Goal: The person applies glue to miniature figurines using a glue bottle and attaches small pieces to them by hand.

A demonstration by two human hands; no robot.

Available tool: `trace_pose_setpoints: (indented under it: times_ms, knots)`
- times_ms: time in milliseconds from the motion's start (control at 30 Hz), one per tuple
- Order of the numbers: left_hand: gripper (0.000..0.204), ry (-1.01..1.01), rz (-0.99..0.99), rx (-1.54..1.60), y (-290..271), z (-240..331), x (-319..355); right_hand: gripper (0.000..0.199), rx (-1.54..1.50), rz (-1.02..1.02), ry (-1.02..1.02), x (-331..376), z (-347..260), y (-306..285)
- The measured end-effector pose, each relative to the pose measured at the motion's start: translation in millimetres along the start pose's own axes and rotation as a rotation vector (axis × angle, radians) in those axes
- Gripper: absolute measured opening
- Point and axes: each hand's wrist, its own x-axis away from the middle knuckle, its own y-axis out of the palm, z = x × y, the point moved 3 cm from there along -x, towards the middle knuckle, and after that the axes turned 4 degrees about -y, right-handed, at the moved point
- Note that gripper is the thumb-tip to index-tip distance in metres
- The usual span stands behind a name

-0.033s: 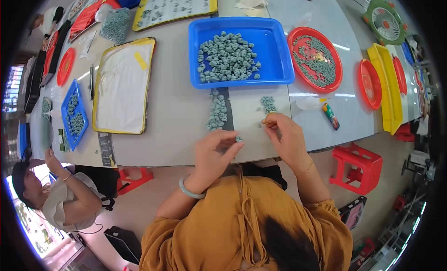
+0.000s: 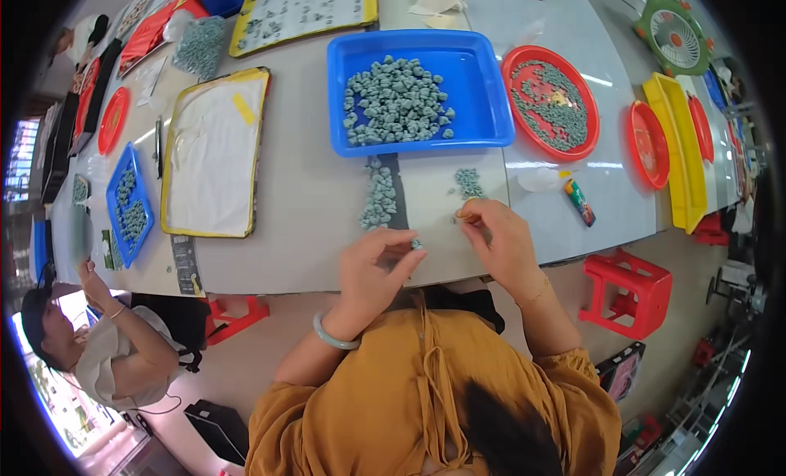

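Note:
My left hand (image 2: 370, 267) pinches a small grey-green piece (image 2: 417, 244) between thumb and fingertips, just over the table's near edge. To its right, my right hand (image 2: 503, 245) has thumb and forefinger pressed together above a white strip of table. Whatever those fingers hold is too small to make out. Just beyond them lies a small heap of grey-green bits (image 2: 468, 181). A longer pile of larger grey-green pieces (image 2: 378, 199) lies beyond my left hand. Behind both piles stands a blue tray (image 2: 483, 91) partly filled with lumpy pieces of the same colour.
A round red tray (image 2: 591, 108) with small bits stands at the right, near a green tube (image 2: 579, 203). Left of the blue tray lies a yellow-rimmed white board (image 2: 214, 153). A red stool (image 2: 626, 294) stands right of the table. Another person (image 2: 123, 345) sits at the left.
The whole view has shifted very slightly. Both hands keep almost the same pose and place.

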Motion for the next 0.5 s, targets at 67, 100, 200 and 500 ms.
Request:
trace_pose_setpoints:
  times_ms: [67,100,200,500]
  knots:
    - [0.021,0.008,0.003,-0.004,0.1,0.2,1.4,0.018,0.05,-0.058,-0.152,-0.8,-2.4,2.0]
    - [0.021,0.001,0.008,-0.002,-1.1,-1.3,2.1,0.018,0.059,-0.054,-0.146,-1.4,-3.5,1.1]
    - [0.021,-0.005,0.002,-0.005,0.4,0.9,2.2,0.017,0.025,-0.091,-0.113,-4.2,-7.8,6.6]
    - [0.022,-0.015,0.002,-0.004,0.3,1.0,2.8,0.017,0.028,0.023,-0.209,-4.4,-2.7,3.0]
